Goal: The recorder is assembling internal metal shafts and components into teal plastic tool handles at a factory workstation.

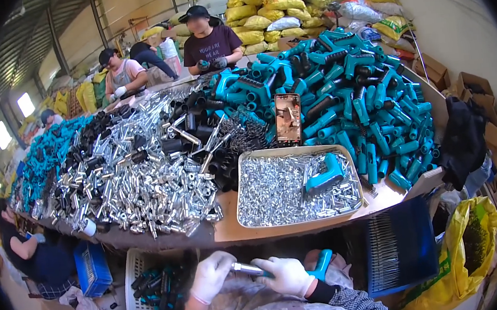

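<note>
Big warehouse workbench (231, 228), sacks stacked at 12 o'clock, loose metal tubes heaped at 9 and teal plastic handles (350, 91) piled at 1. Head view, down at 6 o'clock: the left hand (211, 276) pinches a metal tube (248, 268), while the right hand (288, 275) is wrapped around a teal handle (320, 264). Looks like the tube is mid-insertion; I'd say lining it up straight matters. The tray of small metal parts (276, 194) sits just ahead.
</note>
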`<state>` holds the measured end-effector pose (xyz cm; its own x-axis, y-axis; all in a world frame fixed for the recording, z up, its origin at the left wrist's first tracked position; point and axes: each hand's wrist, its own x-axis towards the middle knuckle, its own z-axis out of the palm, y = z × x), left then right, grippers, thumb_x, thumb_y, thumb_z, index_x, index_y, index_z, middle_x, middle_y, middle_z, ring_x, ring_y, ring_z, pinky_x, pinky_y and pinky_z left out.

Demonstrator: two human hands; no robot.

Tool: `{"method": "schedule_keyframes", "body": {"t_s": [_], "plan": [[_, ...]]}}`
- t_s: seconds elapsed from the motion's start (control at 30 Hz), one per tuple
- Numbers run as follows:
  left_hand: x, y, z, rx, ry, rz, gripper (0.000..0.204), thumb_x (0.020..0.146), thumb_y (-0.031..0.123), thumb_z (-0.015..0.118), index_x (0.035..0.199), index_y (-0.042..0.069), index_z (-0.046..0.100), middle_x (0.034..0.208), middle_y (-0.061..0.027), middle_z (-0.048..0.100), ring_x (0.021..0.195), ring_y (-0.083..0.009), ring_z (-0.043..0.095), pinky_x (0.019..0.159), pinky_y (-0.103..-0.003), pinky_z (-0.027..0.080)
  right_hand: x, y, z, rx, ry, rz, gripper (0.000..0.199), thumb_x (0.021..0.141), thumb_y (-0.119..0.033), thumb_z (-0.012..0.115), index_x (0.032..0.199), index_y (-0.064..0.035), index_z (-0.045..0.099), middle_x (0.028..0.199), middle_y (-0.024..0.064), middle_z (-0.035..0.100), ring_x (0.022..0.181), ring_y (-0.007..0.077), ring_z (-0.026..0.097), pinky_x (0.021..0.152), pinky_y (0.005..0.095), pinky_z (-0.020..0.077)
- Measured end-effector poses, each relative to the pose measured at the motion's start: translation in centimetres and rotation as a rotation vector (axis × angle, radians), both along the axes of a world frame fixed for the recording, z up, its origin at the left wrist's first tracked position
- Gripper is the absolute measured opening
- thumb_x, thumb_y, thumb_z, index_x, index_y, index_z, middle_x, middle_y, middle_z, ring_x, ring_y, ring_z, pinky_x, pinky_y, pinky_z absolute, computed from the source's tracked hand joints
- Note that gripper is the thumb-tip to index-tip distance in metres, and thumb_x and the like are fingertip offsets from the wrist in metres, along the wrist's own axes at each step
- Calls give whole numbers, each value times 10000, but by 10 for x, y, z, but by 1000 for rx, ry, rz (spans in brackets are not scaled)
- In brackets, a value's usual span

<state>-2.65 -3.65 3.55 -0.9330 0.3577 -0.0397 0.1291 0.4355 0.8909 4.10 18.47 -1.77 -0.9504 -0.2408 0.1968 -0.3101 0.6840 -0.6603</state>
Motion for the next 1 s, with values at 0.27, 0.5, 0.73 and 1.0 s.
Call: {"method": "schedule_keyframes", "body": {"t_s": [0.27,0.5,0.73,1.0], "plan": [[6,-1,3,-98,20,-129,209,944,194,676,1050,16,704,859,-129,718,783,-188,699,739,-305,534,-2,14,-7,-24,-18,88,463,915,-402,647,1288,-129,624,926,148,676,821,365,681,710,474,547],[6,-4,11,-133,288,-389,163,826,113,672,978,71,712,1007,-133,679,970,-337,653,867,-399,538,-9,26,-11,-219,-251,240,447,956,-446,614,1205,-79,672,904,206,711,847,394,694,753,455,545],[9,-5,12,-138,600,-510,263,746,77,743,1003,68,689,1061,-115,663,994,-332,639,853,-411,543,-13,34,-9,-311,-264,322,465,945,-442,638,1239,-83,670,944,213,714,888,391,694,794,422,546],[11,-8,12,-140,20,-197,270,911,229,710,1081,19,698,1011,-169,729,908,-303,727,834,-355,558,0,23,11,-140,-142,154,405,954,-411,626,1187,-85,679,932,199,712,867,386,690,761,442,541]]}}
